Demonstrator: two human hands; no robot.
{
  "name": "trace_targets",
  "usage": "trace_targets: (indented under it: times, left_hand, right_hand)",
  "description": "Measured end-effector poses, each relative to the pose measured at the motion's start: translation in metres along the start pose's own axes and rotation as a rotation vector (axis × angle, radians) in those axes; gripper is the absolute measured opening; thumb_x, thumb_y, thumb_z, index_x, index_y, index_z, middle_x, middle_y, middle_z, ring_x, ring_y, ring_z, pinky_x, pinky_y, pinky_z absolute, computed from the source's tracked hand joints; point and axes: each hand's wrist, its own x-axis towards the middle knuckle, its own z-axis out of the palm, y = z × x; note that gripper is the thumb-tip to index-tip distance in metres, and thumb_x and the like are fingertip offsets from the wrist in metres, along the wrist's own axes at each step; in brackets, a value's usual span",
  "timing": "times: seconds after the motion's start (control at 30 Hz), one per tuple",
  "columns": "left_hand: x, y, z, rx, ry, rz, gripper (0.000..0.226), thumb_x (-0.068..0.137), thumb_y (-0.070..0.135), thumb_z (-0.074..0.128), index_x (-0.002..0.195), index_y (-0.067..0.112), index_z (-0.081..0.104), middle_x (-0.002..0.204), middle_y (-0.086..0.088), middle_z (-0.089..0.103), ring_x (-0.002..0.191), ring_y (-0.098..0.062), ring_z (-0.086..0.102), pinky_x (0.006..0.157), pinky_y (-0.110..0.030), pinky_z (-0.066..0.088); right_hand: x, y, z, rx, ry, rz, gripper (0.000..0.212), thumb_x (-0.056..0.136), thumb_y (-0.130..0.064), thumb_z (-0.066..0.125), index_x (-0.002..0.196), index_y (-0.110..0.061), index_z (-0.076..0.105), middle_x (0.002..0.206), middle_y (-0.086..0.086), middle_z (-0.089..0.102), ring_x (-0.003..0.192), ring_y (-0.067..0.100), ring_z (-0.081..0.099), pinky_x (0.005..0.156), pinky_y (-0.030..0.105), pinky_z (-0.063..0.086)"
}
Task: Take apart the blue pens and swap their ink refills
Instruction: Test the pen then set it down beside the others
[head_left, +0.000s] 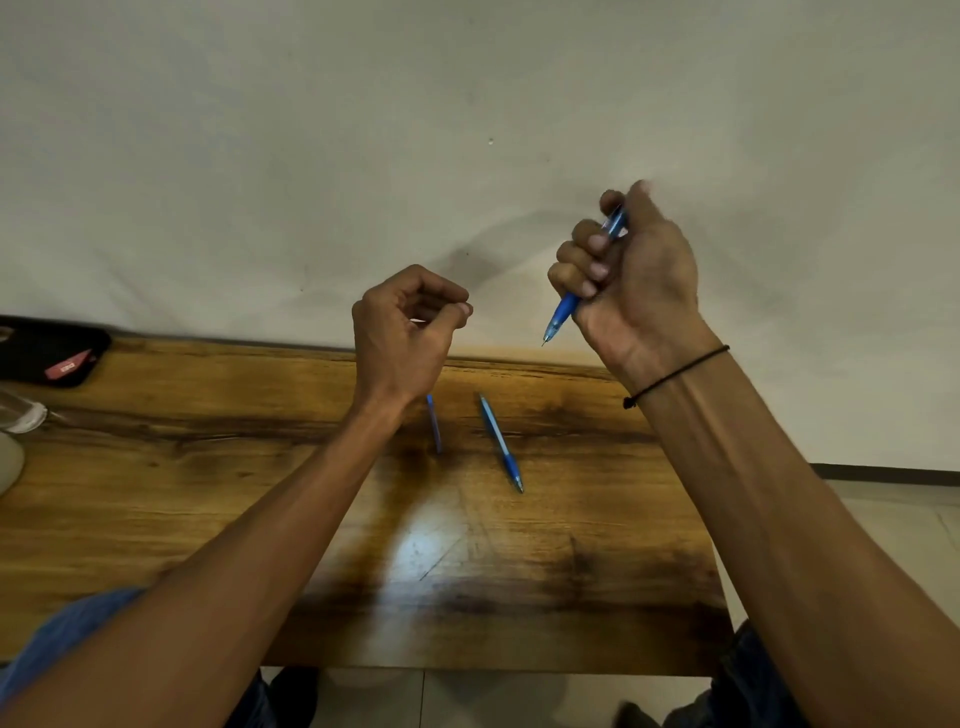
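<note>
My right hand (631, 275) is raised above the wooden table (208, 493), fist closed around a blue pen (563, 312) whose tip points down and left. My left hand (405, 332) hovers left of it with fingers curled and thumb against the forefinger; I cannot tell whether anything small is pinched there. A second blue pen (500, 441) lies whole on the table, tip toward me. Beside it, partly hidden by my left wrist, lies a thin blue piece (434, 423), a refill or barrel part.
A black pouch with a red tag (52, 353) sits at the table's far left edge. A clear plastic item (21, 413) and a pale round object (8, 462) lie at the left border. A plain white wall is behind; tiled floor shows at right.
</note>
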Motion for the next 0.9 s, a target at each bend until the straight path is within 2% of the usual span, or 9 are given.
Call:
trace_targets:
  times: [0.1, 0.2, 0.3, 0.37, 0.63, 0.77, 0.9]
  left_hand:
    - [0.000, -0.001, 0.000, 0.010, -0.013, -0.010, 0.012, 0.085, 0.011, 0.074, 0.095, 0.007, 0.079, 0.088, -0.004, 0.080, 0.084, -0.022, 0.078, 0.080, -0.046, 0.066]
    - [0.001, -0.002, 0.000, 0.015, -0.021, -0.026, 0.011, 0.085, 0.012, 0.074, 0.094, 0.009, 0.080, 0.088, -0.004, 0.080, 0.084, -0.022, 0.078, 0.080, -0.048, 0.066]
    - [0.001, -0.005, 0.001, 0.014, -0.036, -0.060, 0.009, 0.085, 0.012, 0.075, 0.093, 0.012, 0.080, 0.088, -0.004, 0.080, 0.085, -0.022, 0.078, 0.082, -0.050, 0.066]
    - [0.002, -0.006, 0.001, 0.011, -0.045, -0.076, 0.009, 0.085, 0.013, 0.075, 0.092, 0.013, 0.079, 0.088, -0.004, 0.081, 0.086, -0.023, 0.078, 0.082, -0.051, 0.066]
    - [0.004, -0.009, 0.001, 0.033, -0.058, -0.095, 0.009, 0.088, 0.008, 0.077, 0.094, 0.013, 0.080, 0.088, -0.003, 0.081, 0.084, -0.020, 0.079, 0.082, -0.047, 0.067]
    - [0.002, -0.009, 0.001, 0.041, -0.068, -0.104, 0.009, 0.088, 0.007, 0.077, 0.094, 0.013, 0.080, 0.088, -0.003, 0.081, 0.085, -0.020, 0.079, 0.082, -0.046, 0.066]
    - [0.002, -0.009, 0.001, 0.049, -0.072, -0.114, 0.010, 0.088, 0.008, 0.077, 0.094, 0.014, 0.081, 0.089, -0.002, 0.081, 0.086, -0.020, 0.079, 0.083, -0.047, 0.066]
  right_hand:
    - [0.012, 0.013, -0.012, -0.299, 0.062, -0.011, 0.032, 0.115, -0.028, 0.038, 0.098, -0.009, 0.058, 0.073, 0.004, 0.051, 0.058, 0.012, 0.044, 0.049, 0.024, 0.042]
    - [0.021, 0.028, -0.030, -0.698, 0.106, -0.100, 0.027, 0.110, -0.019, 0.054, 0.101, 0.000, 0.072, 0.086, 0.007, 0.060, 0.074, 0.015, 0.057, 0.062, 0.027, 0.060]
    - [0.029, 0.040, -0.056, -1.165, 0.130, -0.191, 0.023, 0.102, -0.023, 0.070, 0.096, -0.003, 0.080, 0.089, 0.008, 0.074, 0.084, 0.024, 0.070, 0.069, 0.037, 0.065]
    - [0.033, 0.046, -0.070, -1.430, 0.144, -0.219, 0.025, 0.097, -0.029, 0.075, 0.092, -0.005, 0.082, 0.089, 0.012, 0.078, 0.087, 0.029, 0.073, 0.079, 0.046, 0.063]
    - [0.043, 0.075, -0.103, -1.799, 0.195, -0.087, 0.039, 0.084, -0.044, 0.086, 0.095, -0.008, 0.077, 0.096, 0.013, 0.077, 0.094, 0.034, 0.073, 0.088, 0.048, 0.061]
    - [0.042, 0.097, -0.109, -1.911, 0.219, -0.081, 0.038, 0.086, -0.042, 0.085, 0.098, -0.010, 0.069, 0.101, 0.015, 0.074, 0.097, 0.037, 0.071, 0.084, 0.049, 0.062]
    - [0.039, 0.113, -0.114, -2.034, 0.173, -0.114, 0.033, 0.091, -0.039, 0.081, 0.098, -0.011, 0.066, 0.104, 0.016, 0.071, 0.098, 0.039, 0.069, 0.081, 0.047, 0.059]
